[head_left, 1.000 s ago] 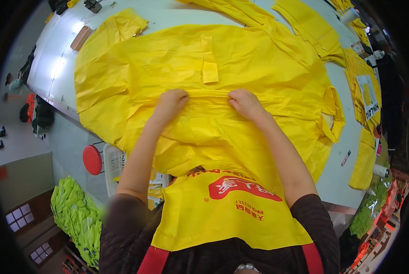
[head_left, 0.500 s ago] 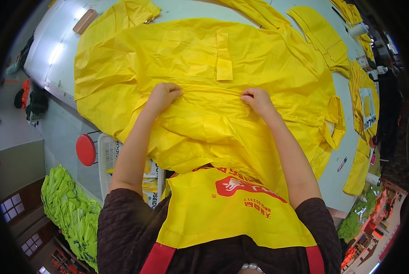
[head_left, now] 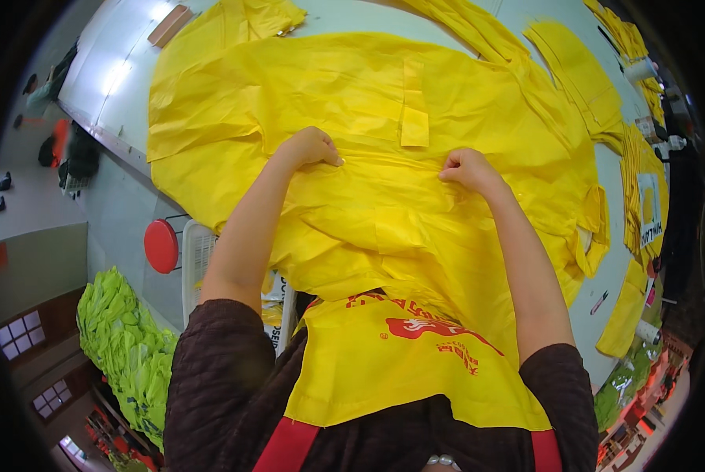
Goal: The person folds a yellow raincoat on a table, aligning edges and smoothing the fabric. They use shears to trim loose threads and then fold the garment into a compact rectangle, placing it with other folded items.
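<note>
A large yellow raincoat-like garment (head_left: 336, 86) of thin, crinkled, slightly shiny cloth lies spread over the table, its near part reaching down to my apron. My left hand (head_left: 314, 148) is closed, fingertips pinching the cloth near the middle of the garment. Level with it on the right, my right hand (head_left: 470, 171) is curled shut, its thumb and fingers pinching the same cloth. Gathered folds run between the two hands. Just beyond them lies a narrow yellow flap (head_left: 415, 102). My fingers partly hide the gripped cloth.
The pale table (head_left: 604, 169) carries folded yellow pieces (head_left: 576, 86) at right, a thread cone (head_left: 641, 71), a pen (head_left: 598, 302) and a brown block (head_left: 170, 26). Left of me are a red stool (head_left: 161, 246), a white basket (head_left: 189, 275) and a bright green heap (head_left: 124, 338).
The view has shifted, so the scene sits farther right. My left hand has moved slightly away from me over the garment, and the ridge of cloth between my hands looks flatter. Both hands stay closed.
</note>
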`<state>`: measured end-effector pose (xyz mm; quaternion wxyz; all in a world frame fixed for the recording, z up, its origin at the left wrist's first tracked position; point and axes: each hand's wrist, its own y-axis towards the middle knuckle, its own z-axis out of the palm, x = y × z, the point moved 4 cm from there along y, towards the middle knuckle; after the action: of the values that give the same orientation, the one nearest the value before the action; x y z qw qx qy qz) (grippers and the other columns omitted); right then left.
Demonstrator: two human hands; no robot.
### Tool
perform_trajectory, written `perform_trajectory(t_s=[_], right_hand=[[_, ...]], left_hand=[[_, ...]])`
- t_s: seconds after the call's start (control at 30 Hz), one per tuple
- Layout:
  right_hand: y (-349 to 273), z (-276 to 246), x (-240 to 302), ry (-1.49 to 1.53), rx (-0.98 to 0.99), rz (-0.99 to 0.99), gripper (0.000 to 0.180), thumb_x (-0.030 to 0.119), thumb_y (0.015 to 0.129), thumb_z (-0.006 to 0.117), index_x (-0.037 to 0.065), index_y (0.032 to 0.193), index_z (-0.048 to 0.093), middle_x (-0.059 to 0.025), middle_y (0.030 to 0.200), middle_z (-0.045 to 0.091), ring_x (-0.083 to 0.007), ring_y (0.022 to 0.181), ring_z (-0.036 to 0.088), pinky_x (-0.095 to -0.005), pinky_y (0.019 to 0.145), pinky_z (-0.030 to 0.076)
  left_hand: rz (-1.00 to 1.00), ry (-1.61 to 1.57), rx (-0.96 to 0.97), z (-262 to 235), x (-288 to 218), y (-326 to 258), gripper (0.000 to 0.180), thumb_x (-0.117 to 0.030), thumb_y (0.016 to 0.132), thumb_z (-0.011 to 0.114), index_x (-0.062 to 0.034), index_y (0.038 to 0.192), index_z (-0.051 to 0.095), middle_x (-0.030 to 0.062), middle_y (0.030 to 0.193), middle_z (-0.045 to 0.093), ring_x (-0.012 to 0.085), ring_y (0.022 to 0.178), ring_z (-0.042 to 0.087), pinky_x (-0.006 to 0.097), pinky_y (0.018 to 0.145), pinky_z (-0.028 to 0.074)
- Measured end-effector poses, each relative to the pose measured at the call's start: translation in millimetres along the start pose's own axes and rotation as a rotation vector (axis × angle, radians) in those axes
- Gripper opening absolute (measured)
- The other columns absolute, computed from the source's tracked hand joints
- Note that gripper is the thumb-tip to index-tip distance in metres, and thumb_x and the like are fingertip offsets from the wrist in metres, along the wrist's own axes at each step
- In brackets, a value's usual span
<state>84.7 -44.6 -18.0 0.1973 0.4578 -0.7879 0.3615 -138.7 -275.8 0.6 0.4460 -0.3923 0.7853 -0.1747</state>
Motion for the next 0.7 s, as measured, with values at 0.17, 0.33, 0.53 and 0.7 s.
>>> perform_trajectory(t_s=[0.17, 0.33, 0.53, 0.7], right_hand=[[-46.0, 11.8, 29.4, -0.214, -0.561, -0.244, 0.017, 0.023, 0.080, 0.061, 0.006, 0.077, 0.058, -0.0104, 0.068, 0.059, -0.0266, 0.061, 0.058, -0.0364, 0.054, 0.045], [-91.8, 3.0, -40.7, -0.387, -0.739, -0.297, 0.014, 0.021, 0.085, 0.054, 0.009, 0.079, 0.057, -0.0104, 0.070, 0.058, -0.0300, 0.062, 0.057, -0.0392, 0.055, 0.045], [-142.9, -52.9, -117.7, -0.425, -0.790, -0.180, 0.013, 0.021, 0.084, 0.055, 0.008, 0.080, 0.057, -0.0117, 0.070, 0.059, -0.0309, 0.062, 0.057, -0.0381, 0.056, 0.046], [-129.9, -69.2, -139.2, -0.392, -0.823, 0.040, 0.013, 0.020, 0.083, 0.055, 0.008, 0.082, 0.058, -0.0120, 0.070, 0.059, -0.0308, 0.063, 0.057, -0.0384, 0.056, 0.045]], left_hand=[[0.248, -0.031, -0.241, 19.9, 5.7, -9.8, 0.023, -0.022, 0.069, 0.072, -0.0025, 0.079, 0.063, 0.0068, 0.069, 0.062, 0.0175, 0.064, 0.057, 0.031, 0.059, 0.046], [0.607, 0.013, -0.526, 80.9, -26.6, -38.0, 0.018, -0.022, 0.077, 0.063, -0.0048, 0.082, 0.064, 0.0146, 0.080, 0.064, 0.0296, 0.074, 0.060, 0.034, 0.066, 0.048], [0.056, -0.380, -0.541, 48.8, 13.8, -59.2, 0.035, -0.036, 0.082, 0.061, -0.0006, 0.083, 0.062, 0.0127, 0.077, 0.063, 0.0244, 0.073, 0.061, 0.033, 0.063, 0.049], [-0.204, -1.418, -0.349, 41.7, 31.0, -18.8, 0.031, -0.032, 0.081, 0.066, -0.0017, 0.086, 0.060, 0.0044, 0.073, 0.060, 0.0131, 0.062, 0.057, 0.025, 0.051, 0.046]])
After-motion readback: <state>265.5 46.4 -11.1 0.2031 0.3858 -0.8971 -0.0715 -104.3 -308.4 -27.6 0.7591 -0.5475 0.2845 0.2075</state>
